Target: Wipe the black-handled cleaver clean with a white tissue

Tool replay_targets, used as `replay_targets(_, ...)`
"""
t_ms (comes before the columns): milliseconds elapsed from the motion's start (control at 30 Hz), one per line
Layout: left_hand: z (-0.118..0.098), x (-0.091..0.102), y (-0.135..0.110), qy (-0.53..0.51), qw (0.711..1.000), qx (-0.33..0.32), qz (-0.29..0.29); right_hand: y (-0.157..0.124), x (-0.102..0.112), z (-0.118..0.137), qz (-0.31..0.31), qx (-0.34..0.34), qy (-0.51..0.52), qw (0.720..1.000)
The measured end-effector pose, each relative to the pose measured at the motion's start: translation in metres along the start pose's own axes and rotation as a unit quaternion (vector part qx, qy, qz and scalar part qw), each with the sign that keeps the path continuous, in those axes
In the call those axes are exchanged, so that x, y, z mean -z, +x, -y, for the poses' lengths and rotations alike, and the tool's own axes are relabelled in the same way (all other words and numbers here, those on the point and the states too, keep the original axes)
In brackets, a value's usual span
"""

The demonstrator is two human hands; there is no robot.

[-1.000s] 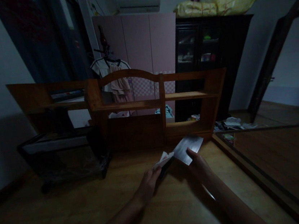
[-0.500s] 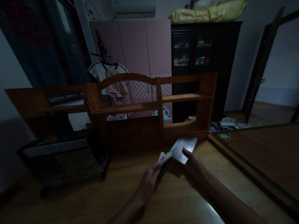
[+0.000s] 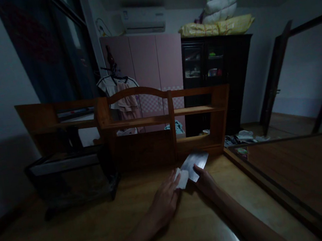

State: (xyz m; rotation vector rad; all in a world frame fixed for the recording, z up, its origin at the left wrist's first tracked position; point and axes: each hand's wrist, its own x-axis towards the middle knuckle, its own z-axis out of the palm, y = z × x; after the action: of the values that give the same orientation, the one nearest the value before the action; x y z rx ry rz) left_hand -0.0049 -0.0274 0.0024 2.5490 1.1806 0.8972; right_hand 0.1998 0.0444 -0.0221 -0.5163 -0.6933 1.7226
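Note:
A flat, shiny grey rectangular sheet (image 3: 195, 164) is tilted above the wooden tabletop (image 3: 145, 185); its exact kind I cannot tell. My right hand (image 3: 206, 181) grips its near right edge, thumb on top and the other fingers hidden beneath. At the sheet's left edge, my left hand (image 3: 167, 194) is closed on a folded white tissue (image 3: 182, 178). The tissue lies against or very near the sheet's left corner; the dim light hides whether they touch.
A wooden shelf unit (image 3: 137, 122) stands along the table's far side. To the left sits a dark glass-sided tank (image 3: 71, 182). A raised wooden edge (image 3: 253, 179) runs along the right, with another wooden surface (image 3: 295, 162) beyond it.
My left hand has turned so its back faces up, and the tissue now shows its flat side. The sheet remains in my right hand. The camera view has tilted slightly upward.

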Motion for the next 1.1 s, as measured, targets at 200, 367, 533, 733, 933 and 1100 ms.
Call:
replay_targets(200, 0.002, -0.007, 0.001, 0.107, 0.993, -0.055, 0.014, 0.006, 0.002, -0.011, -0.015, -0.02, 0.004, 1.0)
replay_targets(367, 0.004, -0.009, 0.003, 0.13, 0.989, -0.066, 0.031, 0.008, 0.005, -0.012, -0.014, -0.021, 0.012, 1.0)
replay_targets(533, 0.002, -0.009, 0.005, 0.14, 0.988, -0.068, 0.024, 0.007, 0.002, -0.015, -0.01, -0.019, 0.021, 1.0)
replay_targets(733, 0.001, -0.01, 0.006, 0.138, 0.988, -0.064, 0.032, 0.004, -0.002, -0.016, -0.018, -0.024, 0.012, 0.999)
replay_targets(933, 0.005, -0.009, 0.004, 0.137, 0.988, -0.064, 0.028, 0.005, 0.001, -0.012, -0.025, -0.044, 0.015, 0.999)
replay_targets(1100, 0.007, -0.008, 0.005, 0.14, 0.988, -0.064, 0.029, 0.008, 0.004, -0.014, -0.027, -0.053, 0.023, 0.998)
